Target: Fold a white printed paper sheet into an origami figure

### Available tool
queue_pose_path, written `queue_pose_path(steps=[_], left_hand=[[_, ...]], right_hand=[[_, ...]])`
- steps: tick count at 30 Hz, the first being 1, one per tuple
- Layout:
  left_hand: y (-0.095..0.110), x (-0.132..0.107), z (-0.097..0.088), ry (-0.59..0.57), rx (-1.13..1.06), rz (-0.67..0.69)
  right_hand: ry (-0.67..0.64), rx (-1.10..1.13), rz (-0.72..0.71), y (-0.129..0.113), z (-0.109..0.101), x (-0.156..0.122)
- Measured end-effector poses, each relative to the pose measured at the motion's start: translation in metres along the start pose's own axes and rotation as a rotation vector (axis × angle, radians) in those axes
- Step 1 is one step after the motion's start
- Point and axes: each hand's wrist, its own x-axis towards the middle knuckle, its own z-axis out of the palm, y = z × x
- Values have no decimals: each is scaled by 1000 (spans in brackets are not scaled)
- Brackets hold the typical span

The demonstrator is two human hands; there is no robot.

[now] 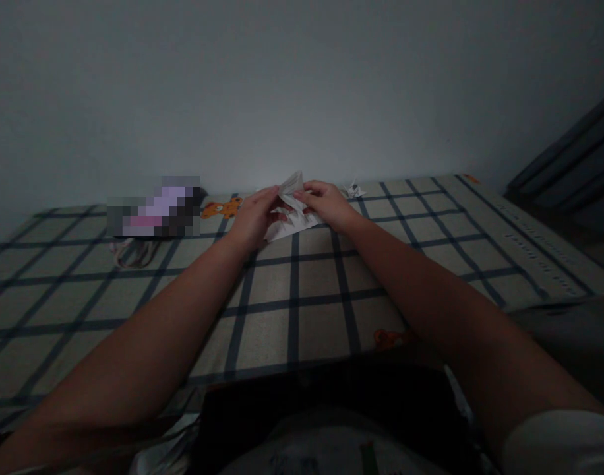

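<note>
A thin white sheet, paper or tissue (293,224), is bunched between my two hands near the back of the checked cloth. My left hand (260,212) grips its left side, fingers curled about the folds. On the other side, my right hand (326,203) pinches the upper folds between thumb and fingers. Part of the sheet sticks up in a creased peak, and its lower edge spreads toward me over the cloth. Just beyond my right hand lies a small crumpled white piece (354,190). Some fingertips are hidden behind the sheet.
The checked cloth (272,284) covers the surface up to a plain wall (302,86). A blurred-out purple and pink item (158,210) with a looped strap (132,254) lies at left. Dark slanted folds (573,158) stand at right.
</note>
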Motion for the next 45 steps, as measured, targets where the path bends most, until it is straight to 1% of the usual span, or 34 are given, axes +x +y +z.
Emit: queue_pose_path(steps=[4, 7, 11, 15, 22, 27, 34, 40, 45], left_hand=[[1, -2, -1, -26, 14, -18], [0, -2, -1, -33, 34, -7], [-1, -2, -1, -4, 114, 26], [-3, -1, -2, 40, 143, 56], [-4, 0, -2, 105, 243, 71], [-1, -1, -2, 111, 288, 69], [-6, 0, -3, 64, 310, 91], [-9, 0, -3, -14, 294, 47], [-11, 1, -5, -5, 315, 38]], right_hand=[[15, -42, -14, -4, 0, -2], [16, -64, -25, -6, -1, -3], [2, -82, -2, -5, -1, -2], [-32, -71, -6, -5, 1, -2], [23, -198, -70, -8, 0, -4], [36, -247, -56, -10, 1, -5], [16, -186, -79, -6, 0, -2], [51, -194, -106, -7, -2, -1], [21, -153, -87, -4, -1, 0]])
